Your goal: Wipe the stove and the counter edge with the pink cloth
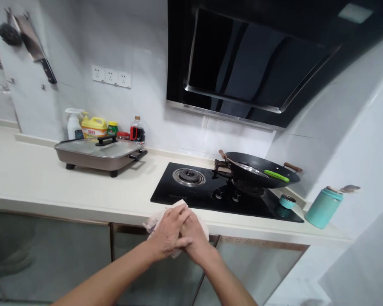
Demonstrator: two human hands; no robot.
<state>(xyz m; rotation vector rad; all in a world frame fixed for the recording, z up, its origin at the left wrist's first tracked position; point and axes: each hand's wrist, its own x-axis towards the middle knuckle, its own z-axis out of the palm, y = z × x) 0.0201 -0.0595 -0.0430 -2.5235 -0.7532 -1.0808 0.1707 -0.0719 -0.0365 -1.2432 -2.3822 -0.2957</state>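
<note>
A pale pinkish cloth point(153, 222) is bunched up in front of the counter's front edge. My left hand point(168, 231) and my right hand point(194, 233) meet on it, fingers overlapping and closed around the folds. Part of the cloth shows on both sides of the hands and the rest is hidden beneath them. Just beyond the fingertips lies the black glass gas stove point(191, 195). Its left burner point(189, 177) is bare, without a pot support on it.
A wok point(258, 176) with a green-handled utensil point(276, 176) sits on the right burner. At right stand a teal flask point(324, 207) and its cup point(287, 201). An electric pan point(98, 155) is at left, bottles behind it. A black range hood point(242, 63) hangs above.
</note>
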